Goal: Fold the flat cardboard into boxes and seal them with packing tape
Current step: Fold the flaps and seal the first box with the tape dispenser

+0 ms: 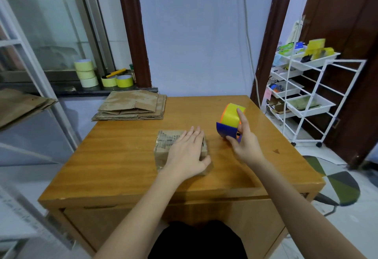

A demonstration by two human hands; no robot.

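Observation:
A small folded cardboard box (163, 146) with tape across its top stands in the middle of the wooden table (114, 156). My left hand (187, 152) lies flat on the box, fingers straight, thumb against its right side. Just to the right, my right hand (244, 142) grips a tape dispenser (229, 123) with a blue body and a yellow tape roll; the forefinger lies over the roll. The dispenser is apart from the box, low over the table. A stack of flat cardboard (133, 105) lies at the table's far left corner.
Several tape rolls (86, 73) and a yellow-handled knife (115, 73) sit on the window sill behind the stack. A white wire cart (306, 99) with trays stands to the right. A chair seat (335, 181) is at the table's right side.

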